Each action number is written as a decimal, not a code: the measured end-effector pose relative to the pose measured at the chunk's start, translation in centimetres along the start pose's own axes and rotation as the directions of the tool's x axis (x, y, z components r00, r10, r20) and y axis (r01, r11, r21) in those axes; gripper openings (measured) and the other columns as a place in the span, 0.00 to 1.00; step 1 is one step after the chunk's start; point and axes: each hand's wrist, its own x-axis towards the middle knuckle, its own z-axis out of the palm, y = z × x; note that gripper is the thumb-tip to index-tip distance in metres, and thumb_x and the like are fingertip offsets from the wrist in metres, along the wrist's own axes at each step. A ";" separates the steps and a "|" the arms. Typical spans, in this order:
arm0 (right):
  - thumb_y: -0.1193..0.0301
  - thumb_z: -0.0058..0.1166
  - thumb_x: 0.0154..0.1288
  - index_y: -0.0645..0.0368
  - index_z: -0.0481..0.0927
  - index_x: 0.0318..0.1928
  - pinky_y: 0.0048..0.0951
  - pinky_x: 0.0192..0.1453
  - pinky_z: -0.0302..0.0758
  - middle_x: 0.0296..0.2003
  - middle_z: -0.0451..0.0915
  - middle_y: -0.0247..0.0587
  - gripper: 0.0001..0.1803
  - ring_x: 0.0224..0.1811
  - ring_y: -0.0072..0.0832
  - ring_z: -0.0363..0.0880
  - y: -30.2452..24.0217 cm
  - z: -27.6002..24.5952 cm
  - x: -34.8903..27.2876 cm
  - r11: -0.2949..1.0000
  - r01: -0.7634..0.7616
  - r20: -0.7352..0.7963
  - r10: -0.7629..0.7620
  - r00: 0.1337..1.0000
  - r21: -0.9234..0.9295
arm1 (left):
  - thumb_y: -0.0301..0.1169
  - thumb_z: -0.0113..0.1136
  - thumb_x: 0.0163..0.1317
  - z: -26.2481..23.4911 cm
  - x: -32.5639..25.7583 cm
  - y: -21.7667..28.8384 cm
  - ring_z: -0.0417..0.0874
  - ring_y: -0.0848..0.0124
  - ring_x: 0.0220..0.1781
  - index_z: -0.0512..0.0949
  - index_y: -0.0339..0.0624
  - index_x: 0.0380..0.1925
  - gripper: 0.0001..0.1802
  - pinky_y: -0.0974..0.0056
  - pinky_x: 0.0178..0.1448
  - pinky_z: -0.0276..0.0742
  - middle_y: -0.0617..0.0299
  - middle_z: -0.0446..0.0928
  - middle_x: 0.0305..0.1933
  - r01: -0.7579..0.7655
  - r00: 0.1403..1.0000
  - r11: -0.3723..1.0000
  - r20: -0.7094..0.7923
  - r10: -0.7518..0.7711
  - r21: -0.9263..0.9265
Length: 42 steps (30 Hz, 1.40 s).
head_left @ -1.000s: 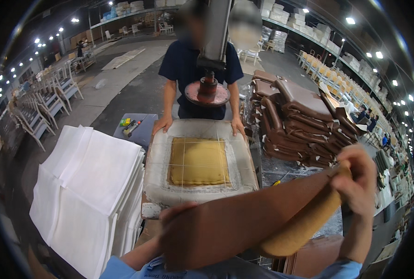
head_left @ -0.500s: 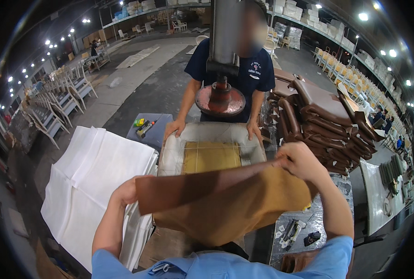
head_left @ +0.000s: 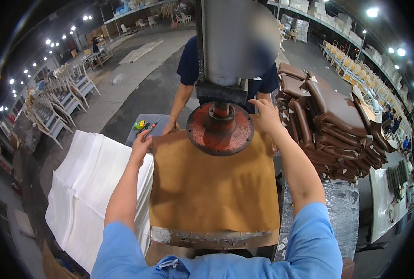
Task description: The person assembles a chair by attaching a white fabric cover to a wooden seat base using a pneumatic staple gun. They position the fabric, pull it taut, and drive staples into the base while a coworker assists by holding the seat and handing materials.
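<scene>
A tan sheet (head_left: pixel 211 195), the pale side of the brown leather-like material, lies spread over the padded frame, hiding its inside. The frame's scuffed near edge (head_left: pixel 211 238) shows below it. My left hand (head_left: pixel 141 146) is at the sheet's far left corner, fingers apart and not closed on it. Beside the far right corner is my right hand (head_left: pixel 266 115), open, with its fingers stretched out. Between my hands, a round red press plate (head_left: pixel 221 132) hangs over the sheet's far part on a grey column (head_left: pixel 225 42).
A co-worker (head_left: pixel 188 69) stands across, one hand (head_left: pixel 170 126) near the sheet's far left. White sheets (head_left: pixel 95 186) are stacked on the left, brown upholstered pads (head_left: pixel 332 125) on the right. Tools (head_left: pixel 146 125) rest on a grey surface. A plastic-covered table (head_left: pixel 337 209) stands at right.
The sheet has gone from being held up in both my hands to lying flat over the frame. Both hands have moved forward and let go of its edge.
</scene>
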 end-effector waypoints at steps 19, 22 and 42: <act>0.69 0.66 0.77 0.59 0.80 0.36 0.29 0.30 0.71 0.25 0.80 0.29 0.11 0.25 0.18 0.75 -1.0 2.1 -37.6 0.318 -0.819 0.310 0.812 0.495 0.477 | 0.32 0.69 0.76 -4.1 -23.4 -12.4 0.90 0.66 0.56 0.81 0.35 0.64 0.21 0.59 0.62 0.85 0.54 0.89 0.58 0.460 0.882 0.841 0.255 -0.397 -0.283; 0.68 0.66 0.78 0.57 0.78 0.33 0.28 0.28 0.67 0.24 0.78 0.28 0.14 0.23 0.18 0.71 -1.9 1.0 -39.8 0.192 -0.820 0.355 0.831 0.428 0.539 | 0.33 0.69 0.76 -6.0 -24.7 -13.1 0.89 0.67 0.58 0.82 0.38 0.64 0.21 0.59 0.63 0.85 0.56 0.88 0.59 0.504 0.846 0.839 0.315 -0.431 -0.206; 0.69 0.69 0.73 0.61 0.82 0.42 0.28 0.35 0.74 0.34 0.81 0.36 0.10 0.33 0.22 0.76 -0.5 3.0 -46.7 0.577 -0.684 0.061 0.743 0.666 0.446 | 0.42 0.75 0.72 -4.6 -29.6 -18.4 0.84 0.67 0.61 0.84 0.38 0.65 0.27 0.60 0.67 0.77 0.57 0.87 0.60 0.409 0.910 0.876 0.190 -0.369 -0.257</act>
